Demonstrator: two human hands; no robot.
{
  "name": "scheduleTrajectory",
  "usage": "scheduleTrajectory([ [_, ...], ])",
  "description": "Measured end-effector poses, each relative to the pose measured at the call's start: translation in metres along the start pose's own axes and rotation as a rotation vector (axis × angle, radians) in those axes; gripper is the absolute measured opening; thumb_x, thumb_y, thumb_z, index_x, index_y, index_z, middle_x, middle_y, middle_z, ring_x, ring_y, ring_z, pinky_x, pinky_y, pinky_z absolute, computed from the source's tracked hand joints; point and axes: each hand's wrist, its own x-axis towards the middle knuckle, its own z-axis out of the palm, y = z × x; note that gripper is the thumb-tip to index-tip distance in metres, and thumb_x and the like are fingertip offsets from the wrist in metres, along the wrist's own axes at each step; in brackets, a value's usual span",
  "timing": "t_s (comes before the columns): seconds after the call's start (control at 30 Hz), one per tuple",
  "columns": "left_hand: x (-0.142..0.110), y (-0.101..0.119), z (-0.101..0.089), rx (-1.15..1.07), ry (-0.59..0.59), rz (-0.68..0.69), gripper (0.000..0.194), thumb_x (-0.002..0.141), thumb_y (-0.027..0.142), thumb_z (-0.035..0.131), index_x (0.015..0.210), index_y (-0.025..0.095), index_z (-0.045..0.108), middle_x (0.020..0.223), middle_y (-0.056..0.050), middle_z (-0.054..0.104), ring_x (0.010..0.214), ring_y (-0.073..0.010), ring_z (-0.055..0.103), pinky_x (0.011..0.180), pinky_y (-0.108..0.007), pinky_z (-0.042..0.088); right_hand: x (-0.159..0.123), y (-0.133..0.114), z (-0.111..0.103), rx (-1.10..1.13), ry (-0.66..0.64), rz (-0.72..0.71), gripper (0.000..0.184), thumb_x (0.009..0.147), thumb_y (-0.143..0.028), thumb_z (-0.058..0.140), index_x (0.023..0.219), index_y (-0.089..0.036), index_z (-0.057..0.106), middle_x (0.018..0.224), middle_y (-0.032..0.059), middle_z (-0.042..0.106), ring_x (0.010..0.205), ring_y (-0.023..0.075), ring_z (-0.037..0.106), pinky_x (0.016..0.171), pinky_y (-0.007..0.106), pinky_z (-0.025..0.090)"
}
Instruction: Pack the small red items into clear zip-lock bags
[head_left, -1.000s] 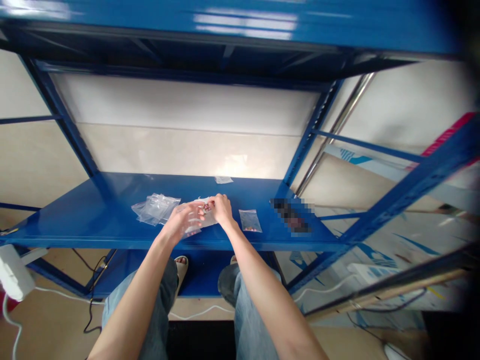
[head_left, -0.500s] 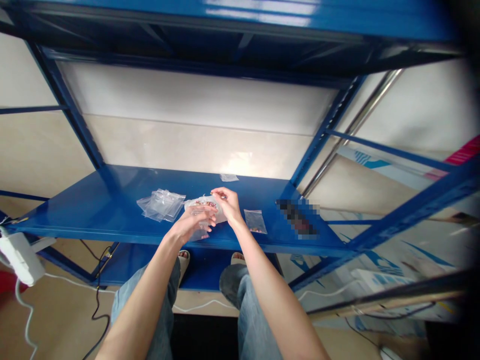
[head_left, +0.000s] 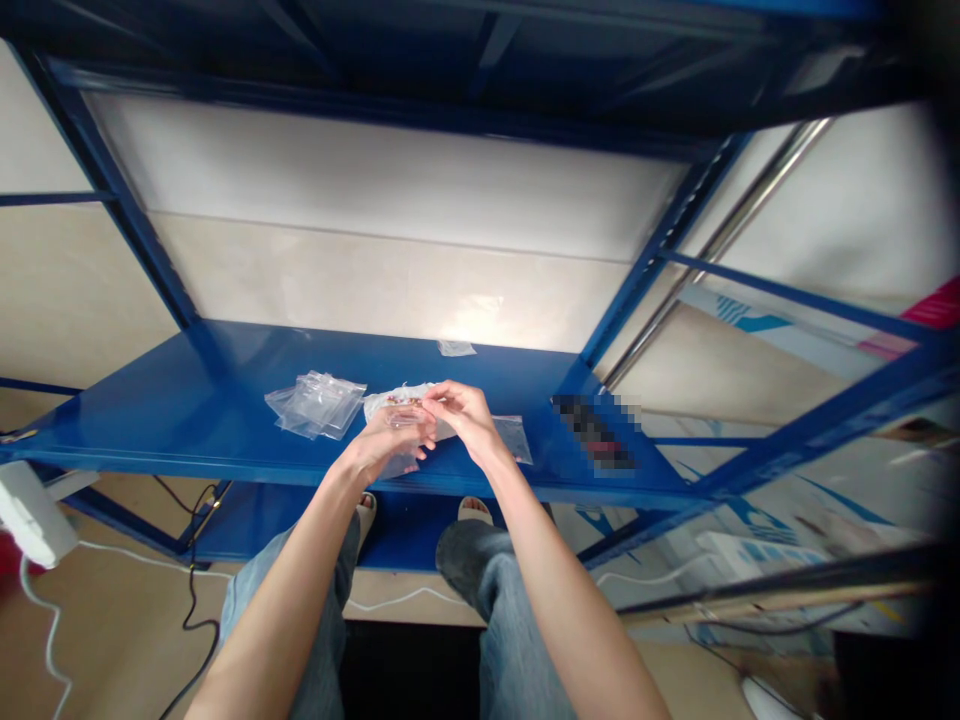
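My left hand is closed around a small clear plastic bag, with a few tiny coloured pieces low in it. Fingertips pinched, my right hand meets the left hand's fingers at the upper part of this bag; what the pinch holds is too small to make out. Just behind both hands lies an open white plastic bag of small reddish and brown bead-like pieces, partly covered by them. A loose pile of clear zip bags lies to the left. Beyond my right wrist is another clear zip bag, partly hidden.
The blue metal shelf carries everything. Near its back edge lies a small clear bag. A pixelated dark object is at the right. A white power strip hangs at the front left; another shelf level overhangs the top.
My right hand has moved from over the white bag's far right side toward my left hand, its fingertips now at the clear bag. The left hand stays nearly in place. The view has shifted slightly.
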Motion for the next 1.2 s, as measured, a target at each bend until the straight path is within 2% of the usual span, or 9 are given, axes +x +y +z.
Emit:
scheduleTrajectory([
  [0.13, 0.0, 0.001, 0.004, 0.012, 0.017, -0.043, 0.027, 0.073, 0.037, 0.084, 0.088, 0.018, 0.072, 0.077, -0.007, 0.071, 0.062, -0.0159, 0.065, 0.056, -0.027, 0.05, -0.004, -0.004, 0.001, 0.005, -0.015, 0.01, 0.023, 0.076, -0.04, 0.081, 0.082, -0.019, 0.073, 0.082, 0.0033, 0.072, 0.07, 0.0165, 0.064, 0.064, 0.026, 0.05],
  [0.37, 0.004, -0.004, 0.006, -0.019, -0.029, 0.035, 0.027, 0.073, 0.036, 0.086, 0.087, 0.017, 0.073, 0.078, -0.006, 0.07, 0.068, -0.0164, 0.066, 0.062, -0.028, 0.053, -0.009, -0.007, 0.004, -0.014, -0.023, -0.003, 0.022, 0.078, -0.041, 0.079, 0.085, -0.021, 0.073, 0.081, 0.0029, 0.071, 0.069, 0.0167, 0.063, 0.059, 0.026, 0.05],
  [0.6, 0.004, -0.003, 0.002, -0.04, -0.05, 0.027, 0.027, 0.074, 0.037, 0.085, 0.088, 0.016, 0.074, 0.079, -0.007, 0.071, 0.066, -0.0167, 0.065, 0.059, -0.028, 0.053, -0.009, -0.009, 0.002, 0.028, -0.06, 0.043, 0.03, 0.076, -0.047, 0.08, 0.086, -0.02, 0.071, 0.082, 0.0024, 0.07, 0.062, 0.0148, 0.06, 0.056, 0.026, 0.048],
  [0.73, 0.005, 0.0, 0.002, -0.106, -0.003, 0.083, 0.029, 0.075, 0.037, 0.084, 0.091, 0.014, 0.075, 0.08, -0.008, 0.071, 0.071, -0.0177, 0.067, 0.066, -0.029, 0.055, -0.01, -0.01, 0.009, 0.041, -0.026, 0.03, 0.033, 0.081, -0.05, 0.075, 0.097, -0.022, 0.069, 0.084, 0.0005, 0.067, 0.057, 0.0123, 0.055, 0.054, 0.025, 0.046],
  [0.83, 0.006, 0.003, 0.001, -0.172, 0.053, 0.156, 0.035, 0.077, 0.038, 0.08, 0.102, 0.014, 0.077, 0.093, -0.011, 0.074, 0.086, -0.0228, 0.071, 0.077, -0.033, 0.057, -0.011, -0.007, 0.014, 0.022, 0.118, 0.004, 0.034, 0.086, -0.054, 0.069, 0.099, -0.024, 0.065, 0.083, -0.0003, 0.065, 0.068, 0.0143, 0.059, 0.062, 0.024, 0.047],
  [0.9, 0.008, 0.003, -0.001, -0.178, 0.122, 0.232, 0.039, 0.079, 0.04, 0.078, 0.11, 0.015, 0.077, 0.113, -0.014, 0.073, 0.101, -0.0279, 0.07, 0.085, -0.037, 0.056, -0.011, -0.004, 0.017, 0.01, 0.163, 0.023, 0.036, 0.088, -0.058, 0.065, 0.091, -0.023, 0.062, 0.081, -0.0003, 0.065, 0.074, 0.0156, 0.06, 0.064, 0.024, 0.046],
  [1.03, 0.014, 0.001, -0.003, -0.077, 0.248, 0.422, 0.035, 0.083, 0.041, 0.073, 0.107, 0.018, 0.08, 0.146, -0.012, 0.057, 0.134, -0.032, 0.053, 0.101, -0.035, 0.05, -0.013, 0.0, 0.024, -0.013, 0.014, 0.064, 0.038, 0.089, -0.059, 0.063, 0.084, -0.021, 0.063, 0.078, 0.0008, 0.064, 0.073, 0.0159, 0.057, 0.065, 0.026, 0.043],
  [1.1, 0.015, 0.0, -0.002, -0.067, 0.204, 0.401, 0.039, 0.085, 0.045, 0.07, 0.111, 0.018, 0.079, 0.147, -0.012, 0.058, 0.13, -0.032, 0.056, 0.098, -0.035, 0.051, -0.014, 0.002, 0.029, -0.001, -0.007, 0.044, 0.034, 0.087, -0.054, 0.067, 0.084, -0.02, 0.065, 0.077, 0.0007, 0.063, 0.071, 0.0161, 0.056, 0.066, 0.027, 0.043],
  [1.2, 0.015, -0.004, -0.001, -0.098, 0.164, 0.303, 0.05, 0.085, 0.049, 0.072, 0.123, 0.016, 0.074, 0.126, -0.015, 0.071, 0.105, -0.0286, 0.069, 0.085, -0.035, 0.055, -0.014, 0.005, 0.034, 0.042, 0.102, 0.006, 0.03, 0.086, -0.05, 0.069, 0.084, -0.02, 0.065, 0.076, 0.0002, 0.061, 0.07, 0.0158, 0.055, 0.065, 0.026, 0.042],
])
